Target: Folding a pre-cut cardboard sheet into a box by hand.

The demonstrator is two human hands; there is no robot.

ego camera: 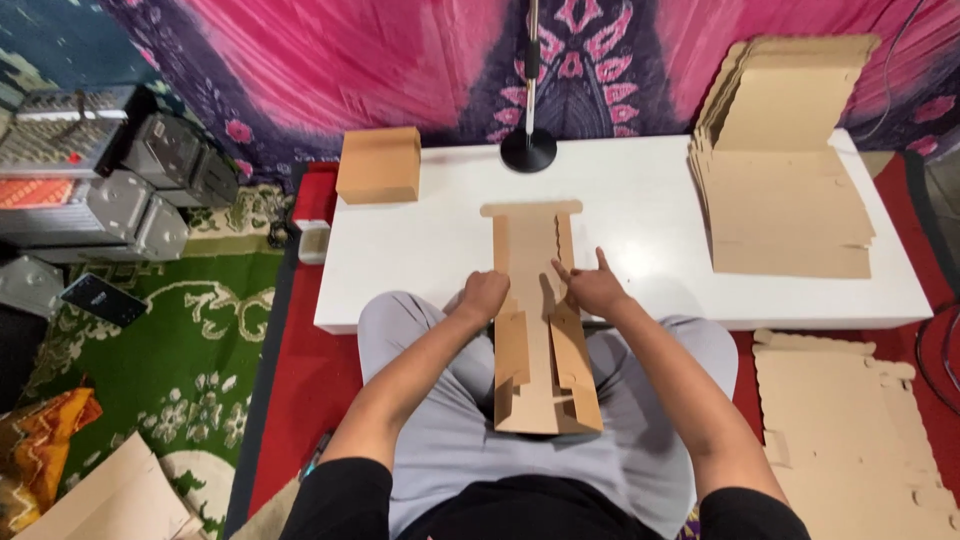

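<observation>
Person seated at a low white table (640,200), legs under the near edge. A flat die-cut cardboard blank (535,320) lies lengthwise from the table top down onto the lap, its long side flaps raised inward.

Left hand (484,293): closed against the left flap of the blank, fingers curled; thumb side hidden, so the exact grip cannot be told. Right hand (596,287): pressing on the right flap, fingers spread, index and little finger lifted.

Progress, as judged: early in folding this piece. Side flaps part-way up; the far end tab lies flat on the table; the near end on the lap is only loosely folded. No closed shape yet.

One finished brown box (379,164) stands at the far left corner of the table. A stack of flat blanks (785,190) sits at the far right, topmost ones leaning against the pink and purple patterned cloth (400,60). More flat blanks (850,440) lie on the red floor mat at near right.

Materials: plain brown card, matte, crisp cut notches and scalloped tabs. Table top smooth, glossy white. A black round stand base (528,150) with a metal pole sits at the far edge.
</observation>
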